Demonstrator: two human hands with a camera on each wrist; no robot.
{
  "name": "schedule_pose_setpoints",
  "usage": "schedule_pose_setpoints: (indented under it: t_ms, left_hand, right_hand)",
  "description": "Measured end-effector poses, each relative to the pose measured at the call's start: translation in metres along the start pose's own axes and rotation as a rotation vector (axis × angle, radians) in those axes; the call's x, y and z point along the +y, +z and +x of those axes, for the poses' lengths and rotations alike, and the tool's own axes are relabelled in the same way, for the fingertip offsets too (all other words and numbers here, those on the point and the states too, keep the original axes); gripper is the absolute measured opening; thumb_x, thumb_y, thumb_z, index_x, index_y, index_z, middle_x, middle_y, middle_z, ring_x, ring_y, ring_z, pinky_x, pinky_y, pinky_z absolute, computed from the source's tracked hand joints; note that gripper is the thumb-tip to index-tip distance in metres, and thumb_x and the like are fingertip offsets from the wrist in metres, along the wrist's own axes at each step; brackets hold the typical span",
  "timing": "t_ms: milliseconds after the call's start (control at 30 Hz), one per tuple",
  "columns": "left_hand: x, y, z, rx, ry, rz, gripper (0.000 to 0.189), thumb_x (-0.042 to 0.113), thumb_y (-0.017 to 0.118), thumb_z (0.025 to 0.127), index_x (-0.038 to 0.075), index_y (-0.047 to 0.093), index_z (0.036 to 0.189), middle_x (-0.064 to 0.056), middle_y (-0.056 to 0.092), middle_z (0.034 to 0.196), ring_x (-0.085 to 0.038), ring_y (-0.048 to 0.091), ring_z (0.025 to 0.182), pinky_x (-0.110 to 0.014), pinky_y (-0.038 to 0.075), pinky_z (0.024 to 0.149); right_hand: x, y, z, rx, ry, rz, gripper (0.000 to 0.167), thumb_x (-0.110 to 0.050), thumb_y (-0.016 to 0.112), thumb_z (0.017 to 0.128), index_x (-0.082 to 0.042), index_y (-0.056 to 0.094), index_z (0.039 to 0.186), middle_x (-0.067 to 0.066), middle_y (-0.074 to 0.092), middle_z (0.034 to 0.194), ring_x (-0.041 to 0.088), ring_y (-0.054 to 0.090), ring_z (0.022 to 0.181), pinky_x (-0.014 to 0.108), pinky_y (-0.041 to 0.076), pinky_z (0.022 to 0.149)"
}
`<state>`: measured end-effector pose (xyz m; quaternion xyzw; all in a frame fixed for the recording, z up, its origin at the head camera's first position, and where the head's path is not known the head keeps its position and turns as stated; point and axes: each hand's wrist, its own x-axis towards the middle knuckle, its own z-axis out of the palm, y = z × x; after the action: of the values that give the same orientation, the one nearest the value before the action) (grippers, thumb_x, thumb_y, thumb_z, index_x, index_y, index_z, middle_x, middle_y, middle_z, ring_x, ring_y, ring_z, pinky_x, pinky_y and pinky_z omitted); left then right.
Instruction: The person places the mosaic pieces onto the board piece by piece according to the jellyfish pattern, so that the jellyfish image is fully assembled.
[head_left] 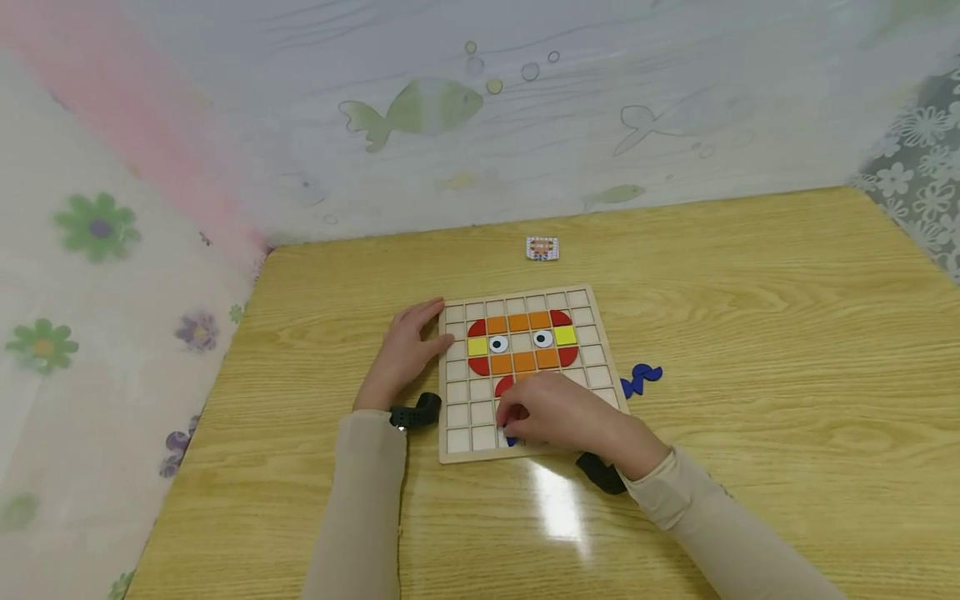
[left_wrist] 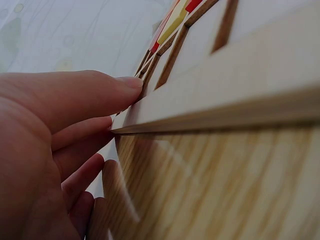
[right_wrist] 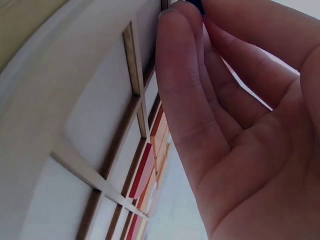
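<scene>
A wooden grid board (head_left: 459, 414) lies on the table with colored tiles in its cells: orange squares (head_left: 518, 322), yellow squares (head_left: 477, 347), red rounded-corner pieces (head_left: 560, 317) and round eye tiles (head_left: 543, 338). My left hand (head_left: 405, 350) holds the board's left edge near the far corner; in the left wrist view the thumb (left_wrist: 95, 90) rests on top of the rim and fingers touch the side. Over the near rows, my right hand (head_left: 558, 412) pinches a small blue piece (head_left: 511, 441) between thumb and fingertips. The right hand hides several cells.
Several blue rounded pieces (head_left: 647, 373) lie in a loose cluster right of the board. A small picture card (head_left: 542, 248) lies beyond it. Black wrist-worn devices (head_left: 417, 411) sit at both wrists. A painted wall (head_left: 480, 183) borders the table's far edge.
</scene>
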<state>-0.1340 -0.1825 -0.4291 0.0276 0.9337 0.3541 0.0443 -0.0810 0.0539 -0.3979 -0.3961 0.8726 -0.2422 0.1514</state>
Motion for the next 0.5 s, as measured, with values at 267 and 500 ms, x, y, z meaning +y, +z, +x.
schedule_pose_setpoints:
  t_ms: [267, 500]
  left_hand:
    - [0.0004, 0.0, 0.0007, 0.003, 0.001, 0.006, 0.056, 0.033, 0.057, 0.087, 0.023, 0.037, 0.138, 0.005, 0.029, 0.142, -0.019, 0.016, 0.132, -0.045, 0.019, 0.104]
    - [0.0007, -0.0003, 0.0006, -0.001, 0.006, 0.003, 0.056, 0.033, 0.057, 0.086, 0.022, 0.037, 0.137, 0.005, 0.029, 0.141, -0.019, 0.015, 0.132, -0.045, 0.018, 0.104]
  right_hand:
    - [-0.0017, -0.0008, -0.0008, 0.007, 0.017, -0.011, 0.004, -0.019, 0.066, 0.08, -0.017, 0.069, 0.081, -0.015, 0.057, 0.075, 0.003, 0.049, 0.067, 0.022, 0.042, 0.065]
    - [0.0014, -0.0069, -0.0036, -0.003, 0.047, 0.024, 0.006, -0.019, 0.064, 0.081, -0.02, 0.067, 0.087, -0.015, 0.056, 0.077, 0.005, 0.049, 0.068, 0.022, 0.042, 0.064]
